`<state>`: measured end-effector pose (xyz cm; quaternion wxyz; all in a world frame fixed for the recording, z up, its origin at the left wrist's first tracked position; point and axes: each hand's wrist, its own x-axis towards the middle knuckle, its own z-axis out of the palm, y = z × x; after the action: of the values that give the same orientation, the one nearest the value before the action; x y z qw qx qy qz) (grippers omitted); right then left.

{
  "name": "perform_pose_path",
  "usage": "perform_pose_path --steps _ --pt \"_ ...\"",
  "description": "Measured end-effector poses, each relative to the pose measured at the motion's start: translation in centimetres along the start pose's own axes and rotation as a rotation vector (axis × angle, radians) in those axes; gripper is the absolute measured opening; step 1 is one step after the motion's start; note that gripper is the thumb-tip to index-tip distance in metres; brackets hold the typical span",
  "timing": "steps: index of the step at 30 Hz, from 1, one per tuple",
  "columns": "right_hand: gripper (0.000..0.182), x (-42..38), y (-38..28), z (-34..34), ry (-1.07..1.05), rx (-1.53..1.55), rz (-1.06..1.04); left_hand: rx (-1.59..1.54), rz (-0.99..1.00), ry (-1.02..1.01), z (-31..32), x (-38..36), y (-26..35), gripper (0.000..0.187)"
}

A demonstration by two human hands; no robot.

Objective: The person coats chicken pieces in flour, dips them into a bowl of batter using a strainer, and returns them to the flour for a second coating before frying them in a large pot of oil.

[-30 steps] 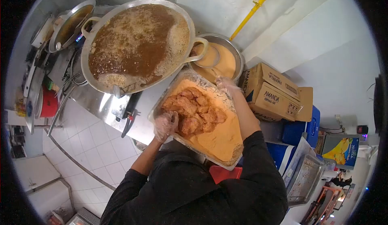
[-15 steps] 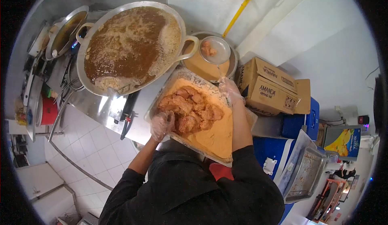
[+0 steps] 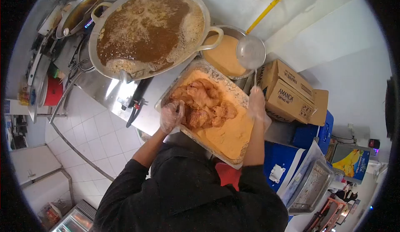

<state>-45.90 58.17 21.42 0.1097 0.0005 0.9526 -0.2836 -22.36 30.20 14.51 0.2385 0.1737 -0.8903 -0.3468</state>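
My right hand (image 3: 259, 107), in a clear plastic glove and blurred, grips the thin handle of a skimmer (image 3: 251, 52). Its round bowl hangs over the right rim of a pot of orange-tan batter (image 3: 223, 57), and I see no food in it. Below lies a metal tray (image 3: 160, 102) of orange breading flour (image 3: 221, 142), with a heap of coated raw chicken pieces (image 3: 204, 103). Some pieces on top look wetter and paler. At the tray's left rim, my gloved left hand (image 3: 171, 117) has curled fingers beside the chicken; what they hold is hidden.
A wide pan of bubbling brown oil (image 3: 146, 32) stands at upper left, with a metal utensil (image 3: 125, 76) at its near edge. A cardboard box (image 3: 289, 91) and blue coolers (image 3: 277, 161) are to the right. A hose (image 3: 79, 148) crosses the left side.
The skimmer held a chicken piece over the batter pot; now it holds none visible and sits further right. Paler chicken now tops the heap. The camera view has shifted slightly.
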Motion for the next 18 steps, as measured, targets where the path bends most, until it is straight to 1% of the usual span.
perform_pose_path --steps 1,3,5,8,11,13,14,15,17,18 --pt "0.033 2.6 0.7 0.3 0.065 -0.14 -0.119 -0.022 -0.005 -0.012 -0.1 -0.1 -0.1 0.026" --pt "0.029 5.0 -2.0 -1.0 0.115 -0.262 -0.198 -0.006 0.017 0.028 -0.3 0.3 0.5 0.027" --pt "0.024 13.0 0.3 1.7 0.148 -0.428 -0.237 0.017 0.022 0.039 -0.2 0.1 0.9 0.028" --pt "0.025 16.7 -0.4 1.9 -0.084 -0.685 -0.387 0.037 0.011 0.047 -0.2 0.0 0.5 0.029" --pt "0.022 23.7 4.3 8.0 -0.173 -0.711 -0.423 0.004 -0.001 0.079 -0.6 0.1 1.1 0.031" --pt "0.019 24.0 3.9 7.9 -0.29 -1.129 -0.76 -0.011 -0.002 0.081 -0.8 0.1 1.2 0.033" --pt "0.018 23.1 3.5 7.2 -0.351 -1.336 -0.923 -0.021 0.002 0.078 -0.8 0.1 1.1 0.032" --pt "0.02 22.2 2.9 7.0 -0.417 -1.171 -0.8 -0.032 0.008 0.071 -0.6 0.0 0.9 0.03" --pt "0.026 18.2 -0.7 6.2 -0.526 -0.837 -0.553 -0.021 0.02 0.054 -0.6 0.1 0.8 0.028" --pt "0.026 17.7 0.0 6.8 -0.565 -0.557 -0.485 0.001 0.022 0.044 -0.7 0.1 0.9 0.028"
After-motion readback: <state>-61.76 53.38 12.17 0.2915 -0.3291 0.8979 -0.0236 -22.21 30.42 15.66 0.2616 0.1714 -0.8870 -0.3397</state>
